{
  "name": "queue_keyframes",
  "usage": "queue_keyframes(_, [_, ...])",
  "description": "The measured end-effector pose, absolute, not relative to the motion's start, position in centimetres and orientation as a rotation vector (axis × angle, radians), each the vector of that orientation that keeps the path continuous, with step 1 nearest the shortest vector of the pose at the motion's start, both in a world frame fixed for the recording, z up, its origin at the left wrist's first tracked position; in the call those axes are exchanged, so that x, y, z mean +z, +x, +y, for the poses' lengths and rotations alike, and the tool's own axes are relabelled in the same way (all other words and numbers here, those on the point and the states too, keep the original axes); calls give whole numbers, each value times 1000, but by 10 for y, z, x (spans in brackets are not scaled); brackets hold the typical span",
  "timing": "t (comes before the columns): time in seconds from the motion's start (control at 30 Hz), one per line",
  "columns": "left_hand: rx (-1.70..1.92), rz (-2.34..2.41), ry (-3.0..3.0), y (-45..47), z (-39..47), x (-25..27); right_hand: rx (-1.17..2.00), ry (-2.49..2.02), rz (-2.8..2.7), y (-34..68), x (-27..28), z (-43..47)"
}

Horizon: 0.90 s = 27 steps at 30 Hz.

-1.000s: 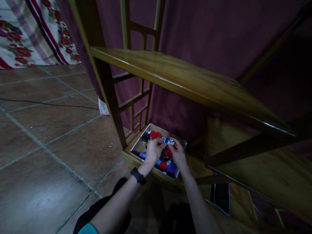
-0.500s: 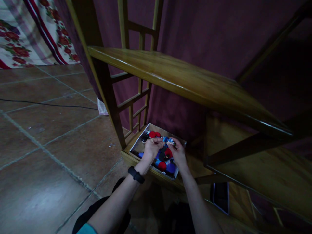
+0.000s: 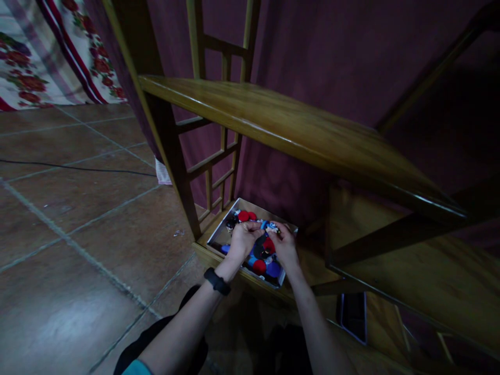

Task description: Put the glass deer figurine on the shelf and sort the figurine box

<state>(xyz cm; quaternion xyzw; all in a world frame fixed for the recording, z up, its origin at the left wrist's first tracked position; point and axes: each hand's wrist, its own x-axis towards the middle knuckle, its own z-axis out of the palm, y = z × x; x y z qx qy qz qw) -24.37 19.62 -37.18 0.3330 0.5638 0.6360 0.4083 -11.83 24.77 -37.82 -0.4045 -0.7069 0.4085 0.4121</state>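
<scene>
Both hands meet over a shallow white-edged box (image 3: 266, 214) of small colourful items on the low wooden shelf. My left hand (image 3: 242, 240), with a black band at the wrist, pinches the left side of a small blue-and-white piece (image 3: 271, 227). The fingers of my right hand (image 3: 285, 244) close on its other side. Its exact kind is too small to make out. Under and around the hands lie red round pieces (image 3: 259, 266), a blue-purple round piece (image 3: 273, 269) and dark pieces. The hands hide part of the contents.
A thick wooden shelf board (image 3: 273, 117) juts out above the box. Lattice woodwork (image 3: 213, 159) and an upright post (image 3: 172, 156) stand at its left. A dark tray (image 3: 353, 315) sits lower right. A black cable (image 3: 78, 166) crosses the tiled floor.
The hands stay in nearly the same place, both on the blue-and-white piece. The piece looks slightly turned, with more of its blue part showing. The view has shifted very slightly.
</scene>
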Motion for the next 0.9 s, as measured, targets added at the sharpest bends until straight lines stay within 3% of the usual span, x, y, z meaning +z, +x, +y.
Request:
queue_keyframes(0.17, [1571, 1469, 928, -245, 197, -376, 861, -996, -1909, -115, -370, 243])
queue_keyframes(0.5, [1563, 1637, 1144, -236, 194, -371, 1144, -1041, -1649, -120, -388, 254])
queue_keyframes(0.9, [1461, 1857, 1347, -233, 188, -364, 977, -1025, -1828, -115, -381, 252])
